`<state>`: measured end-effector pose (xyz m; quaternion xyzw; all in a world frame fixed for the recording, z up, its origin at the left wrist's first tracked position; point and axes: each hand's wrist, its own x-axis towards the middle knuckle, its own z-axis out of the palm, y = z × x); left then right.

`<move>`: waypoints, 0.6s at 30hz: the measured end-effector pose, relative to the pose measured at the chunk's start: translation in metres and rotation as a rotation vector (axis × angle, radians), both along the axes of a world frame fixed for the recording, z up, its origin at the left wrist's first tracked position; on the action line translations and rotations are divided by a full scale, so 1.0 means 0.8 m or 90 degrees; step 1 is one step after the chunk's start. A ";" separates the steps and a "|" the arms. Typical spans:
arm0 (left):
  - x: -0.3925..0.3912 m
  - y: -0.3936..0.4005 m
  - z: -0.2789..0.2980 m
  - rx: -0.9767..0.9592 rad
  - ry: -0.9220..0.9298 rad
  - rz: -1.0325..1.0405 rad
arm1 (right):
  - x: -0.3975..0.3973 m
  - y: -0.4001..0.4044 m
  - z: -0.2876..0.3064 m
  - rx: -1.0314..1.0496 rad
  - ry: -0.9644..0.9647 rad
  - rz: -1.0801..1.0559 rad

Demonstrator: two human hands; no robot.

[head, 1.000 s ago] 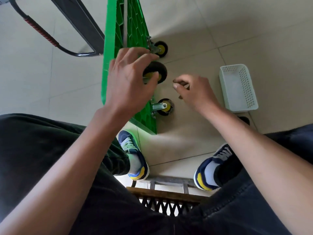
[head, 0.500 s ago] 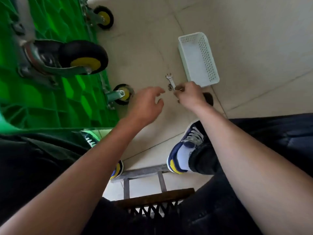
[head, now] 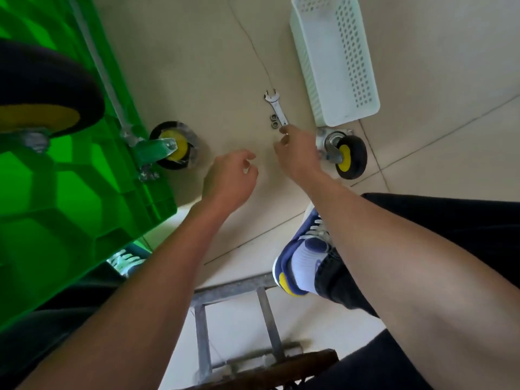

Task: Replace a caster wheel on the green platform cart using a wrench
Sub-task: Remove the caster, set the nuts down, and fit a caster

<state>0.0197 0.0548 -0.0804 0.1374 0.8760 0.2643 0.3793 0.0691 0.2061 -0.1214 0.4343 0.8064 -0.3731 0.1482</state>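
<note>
No brand, label or writing could be read on anything in view. The wrench [head: 277,108] lay flat on the tiled floor [head: 197,66], its long axis running from the open-ended head, which pointed away from the person and slightly left, back toward the right hand [head: 298,153]. That hand reached down to the wrench's near end, thumb and fingertips drawn close together at the handle; whether they already pinched it could not be told. Two small nuts [head: 273,121] sat touching each other just left of the handle. The left hand [head: 230,175] hovered above the floor with its fingers loosely curled and holding nothing.

The green platform cart [head: 70,192] stood tipped on its side at the left, underside facing the person, a mounted caster [head: 171,144] near its lower corner. A loose caster wheel [head: 344,156], black with a yellow hub, lay on the floor just beyond the right hand, beside a white perforated basket [head: 334,57].
</note>
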 end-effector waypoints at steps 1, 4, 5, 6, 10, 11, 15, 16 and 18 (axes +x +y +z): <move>-0.003 0.000 -0.007 0.003 -0.008 0.003 | -0.005 0.000 -0.007 0.008 0.003 -0.001; -0.015 0.003 -0.024 0.007 -0.024 0.033 | -0.017 0.002 -0.025 0.023 0.003 -0.034; -0.019 0.003 -0.030 0.007 -0.028 0.042 | -0.021 0.002 -0.031 0.024 0.002 -0.044; -0.022 0.004 -0.034 0.006 -0.032 0.049 | -0.025 0.003 -0.036 0.027 0.005 -0.052; -0.029 0.005 -0.044 0.008 -0.042 0.070 | -0.047 0.000 -0.049 0.049 -0.001 -0.083; -0.028 0.005 -0.047 0.008 -0.044 0.077 | -0.052 0.000 -0.051 0.058 -0.007 -0.085; -0.023 0.002 -0.047 0.010 -0.045 0.080 | -0.056 0.001 -0.060 0.060 -0.028 -0.091; -0.022 0.001 -0.045 0.008 -0.043 0.076 | -0.055 0.002 -0.059 0.045 -0.014 -0.101; -0.018 -0.004 -0.041 0.006 -0.042 0.075 | -0.049 0.001 -0.053 0.010 0.032 -0.123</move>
